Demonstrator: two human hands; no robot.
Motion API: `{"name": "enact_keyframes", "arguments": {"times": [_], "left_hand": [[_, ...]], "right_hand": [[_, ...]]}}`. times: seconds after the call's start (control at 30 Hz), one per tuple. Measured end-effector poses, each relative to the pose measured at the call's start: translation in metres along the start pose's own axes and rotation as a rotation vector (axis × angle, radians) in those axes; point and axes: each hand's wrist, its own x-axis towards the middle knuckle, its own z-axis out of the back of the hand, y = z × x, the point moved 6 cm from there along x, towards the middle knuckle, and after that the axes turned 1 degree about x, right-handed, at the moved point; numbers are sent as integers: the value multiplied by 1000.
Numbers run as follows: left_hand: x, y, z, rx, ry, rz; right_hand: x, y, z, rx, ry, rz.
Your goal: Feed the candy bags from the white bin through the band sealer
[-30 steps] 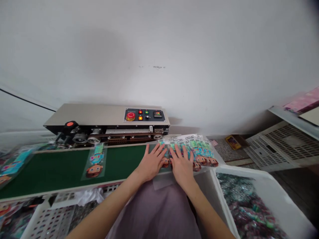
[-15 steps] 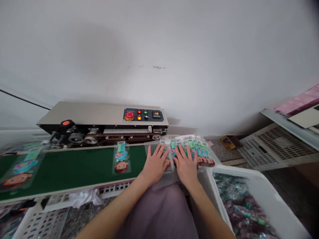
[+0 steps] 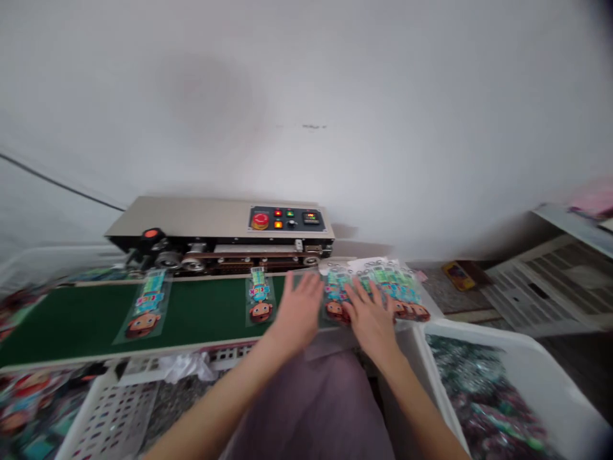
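A row of flat, clear plastic packets [image 3: 400, 291], each showing a brown-haired cartoon head above or below a blue and green printed body, is lying overlapped on a pale surface just beyond the right end of a long green conveyor belt [image 3: 205, 313]. The printed heads are pointing toward the person. At the row's left end, one clear cartoon packet [image 3: 336, 294] is lying between the person's two bare hands.

The right hand [image 3: 374, 319] is reaching over the row, its fingers well spread and partly covering the packets. The left hand [image 3: 297, 310], slightly blurred, is reaching over the belt's right end, its fingers stretched out nearly straight. Neither hand is visibly gripping anything; whether the fingertips are pressing down cannot be told.

Farther left, two more packets are lying well apart on the belt: a nearer one [image 3: 260, 295] and a farther one [image 3: 145, 305]. Behind the belt, a long beige metal machine [image 3: 191, 216] is standing against a white wall [image 3: 383, 128], its dark control panel [image 3: 290, 220] showing lit buttons. To the right, a deep white box [image 3: 531, 364] is holding a heap of shiny plastic packaging [image 3: 498, 415].
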Motion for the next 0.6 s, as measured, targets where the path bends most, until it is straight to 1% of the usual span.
{"name": "enact_keyframes", "arguments": {"times": [0.07,0.13,0.23,0.27,0.33,0.43,0.5,0.6], "left_hand": [[12,-27,-11,-52,4,-138],[23,-38,-24,-66,-43,-189],[30,-36,-46,-60,-66,-187],[29,-34,-51,-51,-77,-185],[27,-29,-58,-29,-108,-178],[23,-24,-62,-8,-148,-160],[21,-21,-62,0,-159,-148],[18,-15,-60,-2,-147,-116]], "right_hand": [[0,-10,-7,-73,-23,-28],[1,-12,-12,-101,-40,-25],[0,-5,-16,-77,-18,41],[-1,-3,-16,-66,-5,45],[-2,-5,-16,-52,16,8],[-1,-10,-16,-33,31,-44],[-1,-12,-17,-25,31,-41],[-1,-10,-19,-15,21,-18]]}}
